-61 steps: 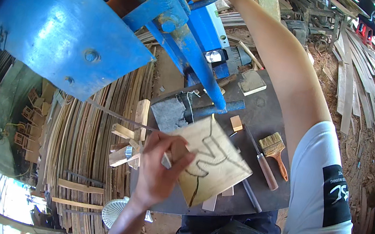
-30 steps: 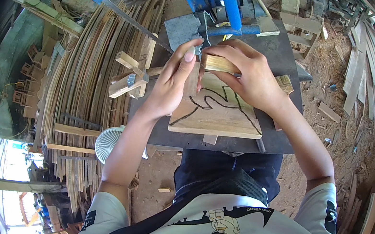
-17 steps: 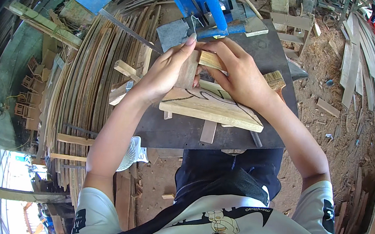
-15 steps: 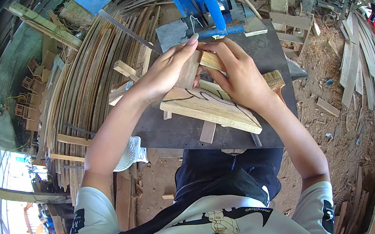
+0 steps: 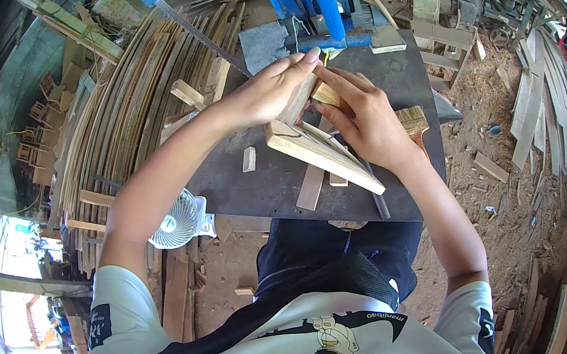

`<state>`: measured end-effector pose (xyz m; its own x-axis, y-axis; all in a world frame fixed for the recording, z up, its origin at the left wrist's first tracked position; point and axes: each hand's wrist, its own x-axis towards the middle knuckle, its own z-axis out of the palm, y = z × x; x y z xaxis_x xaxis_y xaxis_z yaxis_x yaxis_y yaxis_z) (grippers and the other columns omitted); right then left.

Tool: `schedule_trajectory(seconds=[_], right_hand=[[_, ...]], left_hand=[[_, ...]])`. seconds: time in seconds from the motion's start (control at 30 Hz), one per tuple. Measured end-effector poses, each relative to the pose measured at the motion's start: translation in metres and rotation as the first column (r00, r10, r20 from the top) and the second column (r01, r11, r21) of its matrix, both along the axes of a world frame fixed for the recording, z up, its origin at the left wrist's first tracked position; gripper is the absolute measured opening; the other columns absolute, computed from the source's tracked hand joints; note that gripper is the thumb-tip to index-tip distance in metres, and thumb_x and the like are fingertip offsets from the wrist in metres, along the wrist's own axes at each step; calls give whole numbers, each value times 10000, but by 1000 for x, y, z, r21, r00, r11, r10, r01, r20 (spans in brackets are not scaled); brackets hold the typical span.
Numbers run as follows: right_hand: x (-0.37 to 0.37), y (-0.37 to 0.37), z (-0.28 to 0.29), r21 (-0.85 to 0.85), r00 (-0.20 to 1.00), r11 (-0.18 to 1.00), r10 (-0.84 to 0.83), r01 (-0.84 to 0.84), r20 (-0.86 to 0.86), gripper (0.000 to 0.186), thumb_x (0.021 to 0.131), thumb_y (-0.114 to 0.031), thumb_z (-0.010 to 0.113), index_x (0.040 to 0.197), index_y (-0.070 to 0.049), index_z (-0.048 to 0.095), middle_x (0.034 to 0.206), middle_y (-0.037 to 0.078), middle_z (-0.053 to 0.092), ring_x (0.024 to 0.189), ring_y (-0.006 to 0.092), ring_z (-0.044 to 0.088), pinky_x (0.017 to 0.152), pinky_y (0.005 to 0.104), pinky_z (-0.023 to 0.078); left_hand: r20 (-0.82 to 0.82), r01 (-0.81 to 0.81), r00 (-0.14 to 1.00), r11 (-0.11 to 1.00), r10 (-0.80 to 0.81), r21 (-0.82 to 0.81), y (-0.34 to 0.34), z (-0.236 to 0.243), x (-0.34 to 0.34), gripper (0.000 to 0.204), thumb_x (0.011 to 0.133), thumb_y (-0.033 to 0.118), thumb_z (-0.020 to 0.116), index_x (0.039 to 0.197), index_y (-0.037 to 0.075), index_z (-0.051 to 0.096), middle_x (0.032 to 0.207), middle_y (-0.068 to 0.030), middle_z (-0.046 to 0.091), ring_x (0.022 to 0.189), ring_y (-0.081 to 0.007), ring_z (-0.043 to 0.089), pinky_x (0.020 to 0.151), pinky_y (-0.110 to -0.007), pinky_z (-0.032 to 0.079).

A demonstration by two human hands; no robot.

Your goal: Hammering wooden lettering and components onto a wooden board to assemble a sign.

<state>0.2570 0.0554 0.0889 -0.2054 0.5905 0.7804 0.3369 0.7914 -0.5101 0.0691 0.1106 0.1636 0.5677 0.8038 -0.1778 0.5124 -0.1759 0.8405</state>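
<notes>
A thick, pale wooden board [image 5: 326, 160] with dark drawn lines lies tilted over the dark metal table, its near edge toward me. My left hand [image 5: 266, 94] is closed on the left side of an upright flat piece of wood [image 5: 298, 99], thumb at its top. From the right, my right hand [image 5: 372, 121] curls round a small yellowish wood block [image 5: 329, 97] beside that piece. The fingertips of both hands nearly meet just short of the machine's blue post [image 5: 329, 11]. What lies under my palms is hidden.
The dark metal table [image 5: 224, 183] carries a small wood offcut [image 5: 249, 159], a flat strip [image 5: 310, 187], a dark rod [image 5: 377, 200] and a wood block [image 5: 411, 120] at right. A white fan [image 5: 177, 223] sits at the near left edge. Stacked planks [image 5: 118, 108] stand left.
The drawn-on board has swung round, its right end coming nearer me. My left hand has shifted right, the upright piece tilting with it. The small offcut is now uncovered.
</notes>
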Motion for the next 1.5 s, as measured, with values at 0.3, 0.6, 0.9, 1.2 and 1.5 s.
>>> schedule_trajectory(seconds=[0.3,0.6,0.9,1.2,1.5], right_hand=[[0,-9,4,-256,997,964,69,-76,-35,576,772,-67,784,1312,-33,587,970,163,670,775,257,634,714,349,522],[3,-24,12,-176,991,976,132,-130,2,706,654,-56,857,1276,-54,524,1111,150,605,1002,344,649,870,397,546],[-1,-37,16,-114,986,980,168,-164,19,695,623,-169,900,1225,-71,566,1122,126,620,1048,312,624,887,406,521],[-5,-45,22,-117,970,965,240,-234,39,695,608,-143,890,1230,-112,583,1165,149,576,1044,367,600,878,444,512],[-7,-57,35,-205,965,949,257,-241,57,682,600,-72,858,1218,-136,579,1209,171,563,1002,402,627,850,447,543]], left_hand=[[-42,59,998,968,-50,245,-21,-6,3,659,1045,555,196,1446,38,281,1344,-180,417,1345,-252,328,1125,-354,228],[-97,247,969,859,-228,449,-53,1,-4,828,1008,613,177,1545,45,-97,1368,-284,367,1248,-344,439,1083,-442,310],[117,303,919,864,-377,401,-56,-8,-17,961,934,736,192,1544,64,-122,1505,-282,250,1385,-338,347,1116,-493,276],[219,349,876,878,-430,328,-68,0,-18,1059,888,796,222,1523,56,-193,1607,-203,22,1398,-345,303,1108,-524,284],[166,373,872,845,-460,383,-72,-2,-26,987,939,724,226,1528,28,-150,1615,-210,-63,1414,-368,289,1133,-482,275]])
